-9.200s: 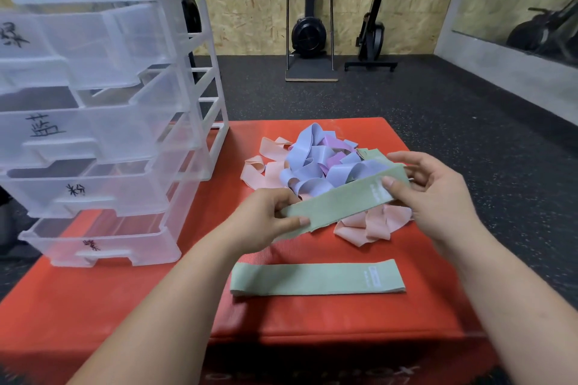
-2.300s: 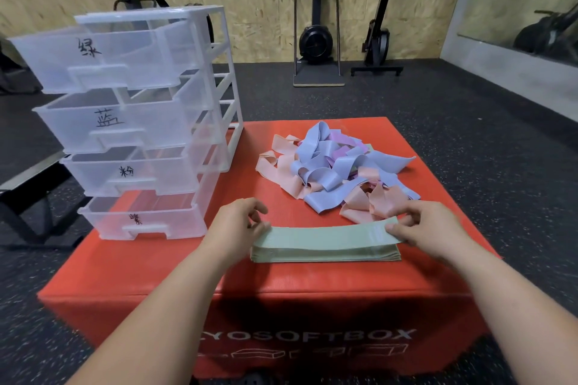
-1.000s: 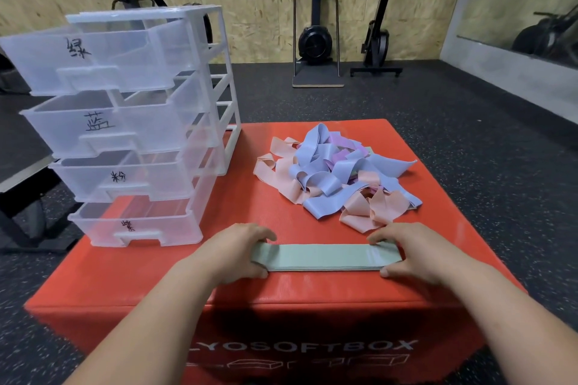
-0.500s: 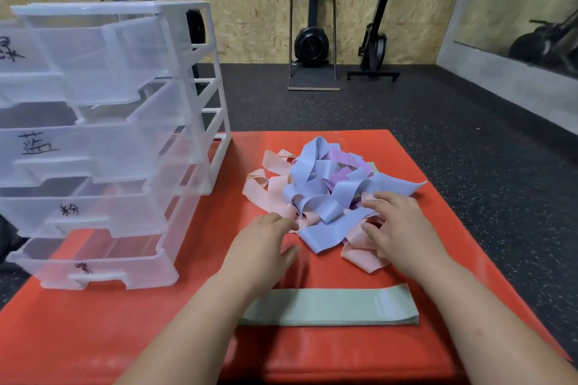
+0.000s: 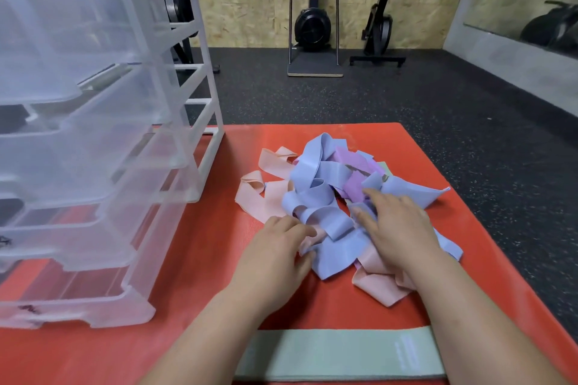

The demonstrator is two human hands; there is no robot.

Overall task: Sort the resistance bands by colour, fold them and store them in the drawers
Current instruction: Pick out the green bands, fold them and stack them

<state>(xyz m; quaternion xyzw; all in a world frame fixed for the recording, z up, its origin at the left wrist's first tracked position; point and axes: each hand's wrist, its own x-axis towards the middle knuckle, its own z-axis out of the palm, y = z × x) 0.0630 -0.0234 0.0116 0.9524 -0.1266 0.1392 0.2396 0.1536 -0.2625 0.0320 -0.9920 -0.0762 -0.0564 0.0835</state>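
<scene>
Bright-ish, even indoor light; source out of frame, seems overhead. Soft faint shadows under left hand (image 5: 275,256) & right hand (image 5: 397,228) on table (image 5: 203,244). Mild sheen on clear drawer unit (image 5: 93,134). Wide-angle lens: edges bow, drawer unit stretched at left. Frame slightly soft overall; both hands slightly smeared, green band (image 5: 337,353) at bottom edge blurry.

One clear plastic drawer unit (image 5: 93,150) with four drawers, one red padded box (image 5: 203,244), one flat pale green band stack (image 5: 337,353); the tangled blue, pink, purple bands (image 5: 316,172) cannot be counted.
</scene>
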